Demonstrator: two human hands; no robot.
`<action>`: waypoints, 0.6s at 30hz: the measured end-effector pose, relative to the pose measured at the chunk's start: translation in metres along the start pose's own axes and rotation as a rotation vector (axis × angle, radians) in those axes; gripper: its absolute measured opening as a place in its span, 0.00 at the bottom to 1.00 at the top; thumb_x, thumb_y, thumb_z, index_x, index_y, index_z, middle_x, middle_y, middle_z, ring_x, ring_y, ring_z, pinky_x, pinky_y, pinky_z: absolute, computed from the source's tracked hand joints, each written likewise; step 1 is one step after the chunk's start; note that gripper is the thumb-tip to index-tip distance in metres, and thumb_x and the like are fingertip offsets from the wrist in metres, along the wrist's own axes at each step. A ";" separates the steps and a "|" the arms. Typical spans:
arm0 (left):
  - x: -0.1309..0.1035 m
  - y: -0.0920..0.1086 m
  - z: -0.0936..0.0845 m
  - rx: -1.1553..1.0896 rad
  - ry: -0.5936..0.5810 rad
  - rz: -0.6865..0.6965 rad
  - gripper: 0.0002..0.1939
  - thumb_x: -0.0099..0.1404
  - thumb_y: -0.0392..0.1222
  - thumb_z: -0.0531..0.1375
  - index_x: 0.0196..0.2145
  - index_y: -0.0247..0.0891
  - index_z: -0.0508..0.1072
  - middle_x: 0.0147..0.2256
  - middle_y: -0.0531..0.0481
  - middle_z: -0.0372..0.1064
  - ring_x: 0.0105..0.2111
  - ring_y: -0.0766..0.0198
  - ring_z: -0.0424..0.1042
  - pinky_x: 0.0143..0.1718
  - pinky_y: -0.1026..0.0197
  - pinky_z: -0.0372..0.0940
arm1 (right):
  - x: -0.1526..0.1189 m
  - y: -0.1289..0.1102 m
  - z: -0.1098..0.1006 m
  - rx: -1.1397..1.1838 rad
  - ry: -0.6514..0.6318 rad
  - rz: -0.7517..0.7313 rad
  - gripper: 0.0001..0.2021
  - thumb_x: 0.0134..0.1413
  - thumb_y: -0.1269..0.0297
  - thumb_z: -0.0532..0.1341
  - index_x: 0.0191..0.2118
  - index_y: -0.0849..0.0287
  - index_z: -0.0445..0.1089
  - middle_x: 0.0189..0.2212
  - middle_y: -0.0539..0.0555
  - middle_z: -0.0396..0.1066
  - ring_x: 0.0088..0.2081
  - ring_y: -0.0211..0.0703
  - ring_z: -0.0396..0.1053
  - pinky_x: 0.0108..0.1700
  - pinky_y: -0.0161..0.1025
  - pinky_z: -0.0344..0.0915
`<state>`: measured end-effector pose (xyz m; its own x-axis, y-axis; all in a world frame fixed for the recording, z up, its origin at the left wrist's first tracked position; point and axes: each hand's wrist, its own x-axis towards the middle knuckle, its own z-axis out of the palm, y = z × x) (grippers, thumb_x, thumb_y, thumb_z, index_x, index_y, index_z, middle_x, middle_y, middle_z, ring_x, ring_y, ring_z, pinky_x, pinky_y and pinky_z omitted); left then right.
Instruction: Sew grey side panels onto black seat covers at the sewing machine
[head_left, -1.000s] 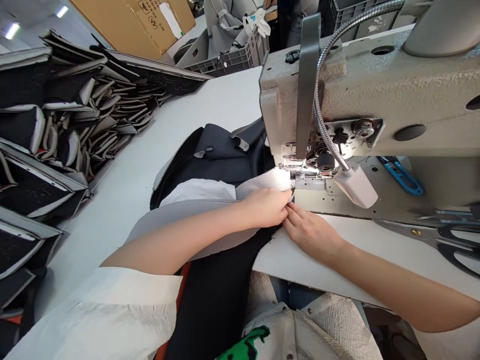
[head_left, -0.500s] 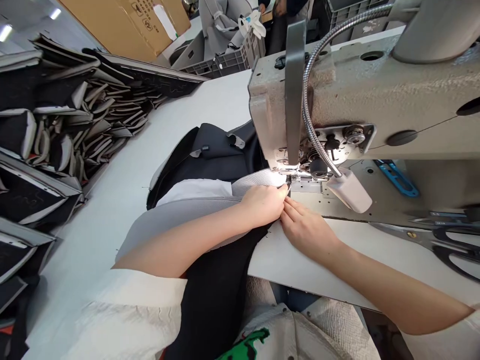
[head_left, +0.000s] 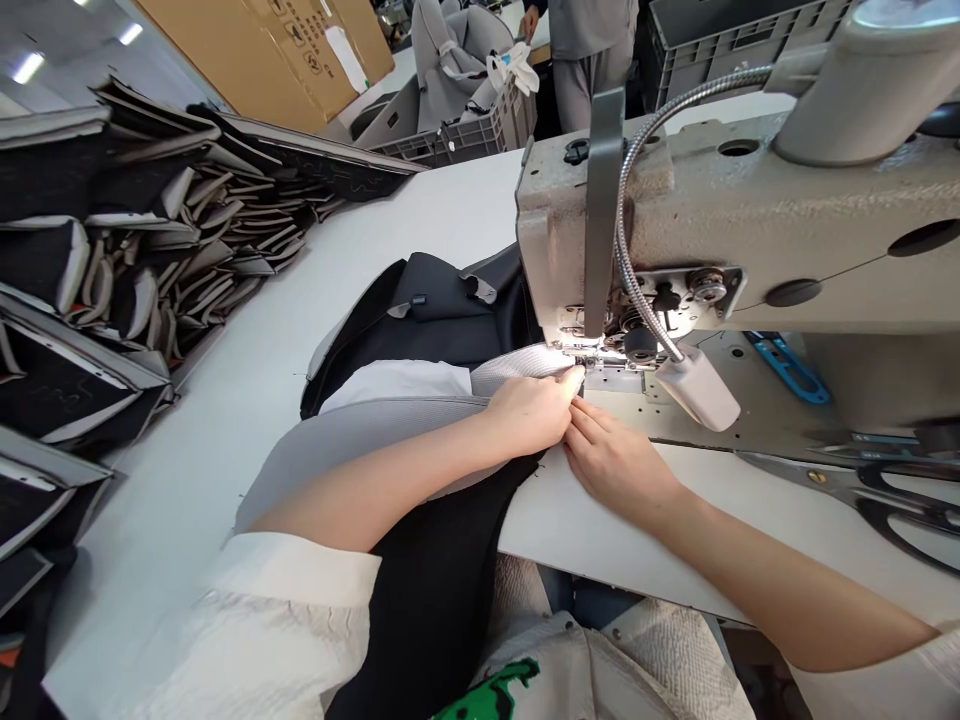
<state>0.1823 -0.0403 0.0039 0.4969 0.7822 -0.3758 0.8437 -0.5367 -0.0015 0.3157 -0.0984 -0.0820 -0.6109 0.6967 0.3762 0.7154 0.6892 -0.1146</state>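
My left hand [head_left: 534,410] is closed, pinching the edge of a grey and black fabric cover [head_left: 390,430] just in front of the needle area of a sewing machine [head_left: 705,210]. My right hand [head_left: 611,450] meets it from the right, its fingers pressed together on the same fabric edge, thumb hidden. Grey mesh, a white lining and black panels make up the cover, which spreads left over the white table [head_left: 180,440] and hangs over its front edge. The presser foot and needle are partly hidden behind my fingertips and lit by the small lamp [head_left: 697,388].
Stacks of black and grey padded pieces [head_left: 217,220] line the left side. Blue thread snips [head_left: 787,367] lie on the machine bed, and large scissors [head_left: 840,485] lie at the right. Behind stand a crate [head_left: 480,135] of grey covers, a cardboard box [head_left: 270,60] and a person [head_left: 592,60].
The view has shifted slightly, so the machine appears a little lower and the person behind shows more. Both hands keep their grip on the fabric edge by the needle, with hardly any movement.
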 end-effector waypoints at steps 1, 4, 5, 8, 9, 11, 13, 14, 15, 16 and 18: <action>-0.001 -0.001 0.001 -0.004 0.012 0.002 0.20 0.63 0.36 0.48 0.54 0.38 0.59 0.37 0.46 0.73 0.33 0.54 0.74 0.31 0.57 0.65 | 0.000 0.000 0.000 -0.003 0.005 -0.004 0.16 0.57 0.77 0.52 0.49 0.73 0.68 0.49 0.68 0.68 0.57 0.52 0.61 0.58 0.46 0.61; -0.002 -0.003 0.002 -0.002 0.025 0.008 0.15 0.64 0.37 0.48 0.48 0.39 0.61 0.36 0.46 0.73 0.32 0.55 0.74 0.30 0.58 0.64 | 0.000 0.001 0.000 -0.007 0.023 -0.018 0.15 0.56 0.76 0.53 0.48 0.74 0.69 0.48 0.67 0.69 0.56 0.53 0.62 0.58 0.46 0.62; -0.002 -0.003 0.002 -0.001 0.024 0.009 0.14 0.64 0.37 0.48 0.47 0.38 0.62 0.36 0.46 0.73 0.32 0.55 0.74 0.30 0.58 0.64 | -0.001 0.001 0.000 -0.007 0.027 -0.020 0.15 0.56 0.76 0.54 0.48 0.74 0.69 0.48 0.68 0.69 0.56 0.53 0.62 0.58 0.46 0.62; -0.001 -0.004 0.001 -0.006 0.000 0.017 0.15 0.64 0.38 0.48 0.48 0.39 0.62 0.36 0.46 0.73 0.33 0.54 0.74 0.31 0.57 0.65 | -0.001 0.000 0.000 -0.007 0.035 -0.014 0.16 0.56 0.77 0.53 0.49 0.74 0.69 0.49 0.68 0.68 0.57 0.53 0.61 0.58 0.46 0.62; 0.000 -0.004 0.000 -0.008 -0.010 0.025 0.16 0.64 0.38 0.47 0.50 0.39 0.62 0.36 0.46 0.73 0.33 0.54 0.74 0.32 0.57 0.65 | -0.001 0.000 0.000 -0.008 0.036 -0.013 0.16 0.56 0.77 0.53 0.49 0.74 0.69 0.49 0.68 0.68 0.57 0.53 0.61 0.58 0.46 0.62; 0.001 -0.004 -0.002 -0.008 -0.028 0.043 0.21 0.64 0.37 0.47 0.55 0.39 0.59 0.40 0.45 0.73 0.36 0.54 0.74 0.34 0.56 0.66 | -0.001 0.001 -0.001 -0.007 0.043 -0.022 0.16 0.56 0.77 0.53 0.49 0.75 0.68 0.49 0.69 0.68 0.57 0.53 0.61 0.58 0.46 0.62; 0.003 -0.005 -0.004 0.003 -0.056 0.049 0.26 0.64 0.38 0.47 0.60 0.38 0.55 0.43 0.43 0.72 0.38 0.53 0.73 0.35 0.56 0.66 | 0.000 0.002 -0.003 0.003 0.055 -0.041 0.15 0.56 0.76 0.53 0.48 0.75 0.69 0.49 0.69 0.68 0.57 0.54 0.61 0.57 0.46 0.62; 0.004 -0.005 -0.005 0.007 -0.076 0.045 0.28 0.64 0.38 0.47 0.62 0.37 0.53 0.44 0.42 0.72 0.39 0.52 0.73 0.35 0.56 0.66 | 0.000 0.003 -0.004 0.011 0.065 -0.052 0.15 0.56 0.76 0.53 0.48 0.75 0.69 0.48 0.69 0.69 0.56 0.53 0.62 0.57 0.46 0.63; 0.005 -0.005 -0.006 0.010 -0.097 0.038 0.29 0.63 0.38 0.47 0.63 0.37 0.52 0.44 0.42 0.72 0.40 0.51 0.73 0.35 0.56 0.66 | 0.000 0.003 -0.005 0.017 0.075 -0.061 0.15 0.57 0.77 0.53 0.48 0.74 0.69 0.47 0.68 0.69 0.56 0.53 0.62 0.56 0.46 0.64; 0.005 -0.005 -0.007 0.008 -0.116 0.029 0.30 0.63 0.38 0.47 0.63 0.37 0.52 0.44 0.42 0.72 0.40 0.51 0.73 0.36 0.56 0.66 | -0.001 0.003 -0.006 0.020 0.082 -0.068 0.15 0.57 0.77 0.52 0.48 0.73 0.69 0.47 0.68 0.70 0.55 0.53 0.63 0.55 0.45 0.65; 0.007 -0.005 -0.009 -0.001 -0.130 0.016 0.30 0.63 0.38 0.47 0.64 0.38 0.52 0.45 0.42 0.72 0.41 0.51 0.73 0.37 0.56 0.66 | -0.001 0.001 -0.008 0.011 0.083 -0.065 0.15 0.58 0.76 0.52 0.49 0.72 0.69 0.47 0.66 0.70 0.54 0.52 0.64 0.53 0.45 0.66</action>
<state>0.1828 -0.0293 0.0100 0.4801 0.7258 -0.4926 0.8360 -0.5486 0.0065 0.3200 -0.0999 -0.0754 -0.6254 0.6315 0.4583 0.6708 0.7352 -0.0977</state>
